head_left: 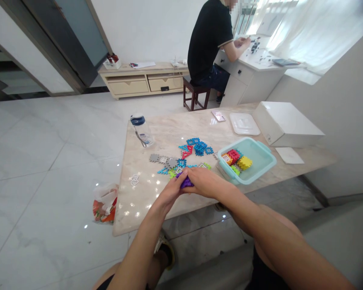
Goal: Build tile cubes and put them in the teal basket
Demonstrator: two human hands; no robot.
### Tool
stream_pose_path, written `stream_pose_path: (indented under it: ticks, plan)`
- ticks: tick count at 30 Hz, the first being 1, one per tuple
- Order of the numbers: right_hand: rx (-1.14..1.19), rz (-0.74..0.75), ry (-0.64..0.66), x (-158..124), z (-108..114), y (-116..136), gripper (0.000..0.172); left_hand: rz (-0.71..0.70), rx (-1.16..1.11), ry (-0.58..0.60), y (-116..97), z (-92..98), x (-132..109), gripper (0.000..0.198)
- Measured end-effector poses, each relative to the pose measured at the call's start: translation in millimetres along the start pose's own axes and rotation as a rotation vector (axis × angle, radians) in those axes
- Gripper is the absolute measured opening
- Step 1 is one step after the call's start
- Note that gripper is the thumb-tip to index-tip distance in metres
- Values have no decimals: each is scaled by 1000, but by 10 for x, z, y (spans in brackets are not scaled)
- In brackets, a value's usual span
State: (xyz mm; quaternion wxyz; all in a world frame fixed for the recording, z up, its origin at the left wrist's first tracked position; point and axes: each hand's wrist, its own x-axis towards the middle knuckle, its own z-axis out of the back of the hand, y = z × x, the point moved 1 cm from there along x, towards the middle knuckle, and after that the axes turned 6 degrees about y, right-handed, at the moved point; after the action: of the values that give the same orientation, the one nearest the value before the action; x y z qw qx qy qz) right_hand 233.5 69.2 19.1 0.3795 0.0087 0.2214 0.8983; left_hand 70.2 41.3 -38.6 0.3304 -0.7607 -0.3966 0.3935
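Purple interlocking building tiles [186,182] with notched edges sit between my two hands, close above the table's near side. My left hand [174,184] is closed on their left side, and my right hand [201,181] wraps them from the right, hiding part of them. Just beyond my hands lie loose tiles of the same kind: blue tiles [199,148], red tiles [186,152], grey tiles [171,162] and a few green ones. To the right, a light teal plastic bin [261,166] holds red, orange, yellow tiles [245,162] and green tiles.
A clear water bottle [142,132] stands at the table's far left corner. White pieces [134,179] lie at left. A plastic lid [244,123] and a white box [287,123] sit far right. Another person [210,40] sits at a white desk beyond the table.
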Motion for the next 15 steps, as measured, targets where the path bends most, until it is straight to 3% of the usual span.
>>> stream_pose_path:
  ticks: [4, 9, 15]
  plan:
    - [170, 81, -16, -24, 134, -95, 51, -20, -36, -33, 11, -46, 35, 57]
    - [247, 108, -29, 13, 216, -165, 40, -32, -130, -50, 60, -67, 97, 53]
    - [269, 215, -99, -46, 232, -124, 46, -85, -222, 58, 37, -49, 70, 52]
